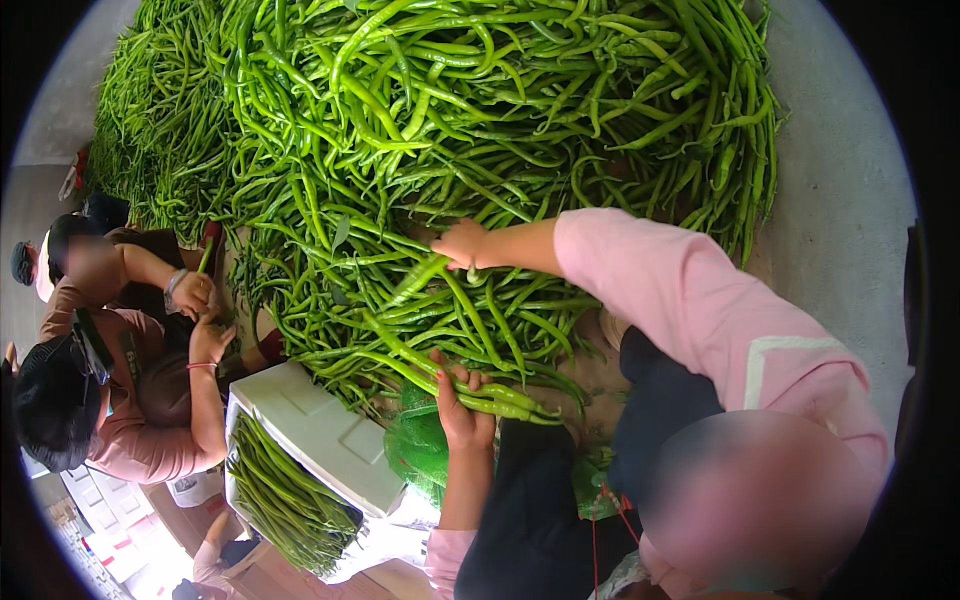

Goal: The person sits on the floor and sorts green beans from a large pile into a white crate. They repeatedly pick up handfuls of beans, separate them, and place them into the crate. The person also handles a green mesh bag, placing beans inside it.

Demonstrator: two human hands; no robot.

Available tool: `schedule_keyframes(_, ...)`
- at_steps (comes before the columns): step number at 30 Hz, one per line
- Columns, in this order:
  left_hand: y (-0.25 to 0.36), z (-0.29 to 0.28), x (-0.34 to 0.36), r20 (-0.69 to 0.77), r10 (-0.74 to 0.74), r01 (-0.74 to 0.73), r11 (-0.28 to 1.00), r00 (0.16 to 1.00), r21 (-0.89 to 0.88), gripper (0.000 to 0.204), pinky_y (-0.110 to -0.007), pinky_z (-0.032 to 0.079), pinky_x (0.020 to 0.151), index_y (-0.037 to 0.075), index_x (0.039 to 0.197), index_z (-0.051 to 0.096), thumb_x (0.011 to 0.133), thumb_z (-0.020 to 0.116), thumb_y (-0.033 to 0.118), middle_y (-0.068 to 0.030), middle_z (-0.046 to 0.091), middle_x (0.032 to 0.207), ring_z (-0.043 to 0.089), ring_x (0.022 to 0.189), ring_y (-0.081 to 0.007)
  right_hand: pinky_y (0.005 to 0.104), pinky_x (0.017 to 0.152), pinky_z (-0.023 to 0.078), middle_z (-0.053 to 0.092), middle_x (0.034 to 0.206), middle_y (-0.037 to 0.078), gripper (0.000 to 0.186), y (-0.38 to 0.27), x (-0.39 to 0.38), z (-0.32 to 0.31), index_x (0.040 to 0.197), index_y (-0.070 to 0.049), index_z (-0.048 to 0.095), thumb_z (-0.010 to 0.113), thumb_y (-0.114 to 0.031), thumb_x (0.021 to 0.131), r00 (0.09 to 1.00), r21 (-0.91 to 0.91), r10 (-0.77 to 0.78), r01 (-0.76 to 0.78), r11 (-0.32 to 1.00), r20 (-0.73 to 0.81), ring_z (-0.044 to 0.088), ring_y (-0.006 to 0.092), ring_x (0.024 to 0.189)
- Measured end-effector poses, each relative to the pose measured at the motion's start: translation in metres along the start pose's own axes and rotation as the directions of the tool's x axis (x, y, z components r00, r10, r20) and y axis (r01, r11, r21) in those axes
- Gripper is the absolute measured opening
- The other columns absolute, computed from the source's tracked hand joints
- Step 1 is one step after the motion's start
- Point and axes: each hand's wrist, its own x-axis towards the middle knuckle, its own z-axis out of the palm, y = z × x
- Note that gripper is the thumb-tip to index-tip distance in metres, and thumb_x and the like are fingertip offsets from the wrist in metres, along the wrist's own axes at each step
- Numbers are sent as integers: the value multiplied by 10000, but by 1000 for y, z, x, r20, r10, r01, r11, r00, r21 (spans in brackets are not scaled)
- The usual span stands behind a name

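Peppers (500, 403) bunched in the left hand (463, 405), right hand (462, 245) at the heap (550, 100)

Step in hand, by the look of it: gathering long green peppers into a bunch. Probably best to lift out top-lying ones first, drawing each along its length rather than bending it sideways, to avoid snapping. With tangled ones, better to loosen before pulling. Line up the ends in the bunch, and grip lightly to prevent bruising.

Left hand: curled around a few peppers, ends jutting out past the fingers to the right. Right hand: farther forward, fingers bent against peppers in the heap; impossible to tell a firm grip from a mere touch.

Loose peppers: piled broadly over the floor (835, 130) ahead of both hands. More peppers: lying roughly parallel in the white box (315, 415), left of the left hand.
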Motion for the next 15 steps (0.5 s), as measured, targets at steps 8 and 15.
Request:
schedule_keyframes(8,-1,24,-6,-209,104,-89,993,972,81,293,-239,397,620,169,1119,483,865,514,313,6,504,825,441,649,-108,353,634,419,505,723,20,174,-84,-31,-173,807,-132,514,631,-91,685,515,-20,-683,791,611,-518,538,203,714)
schedule_keyframes(15,-5,-13,-5,-46,-15,16,999,999,35,325,-225,302,537,169,1166,428,890,474,335,27,330,649,303,535,-85,426,841,393,501,838,48,164,10,-139,-89,857,-113,530,549,-103,695,551,-435,-805,683,587,-221,505,281,883)
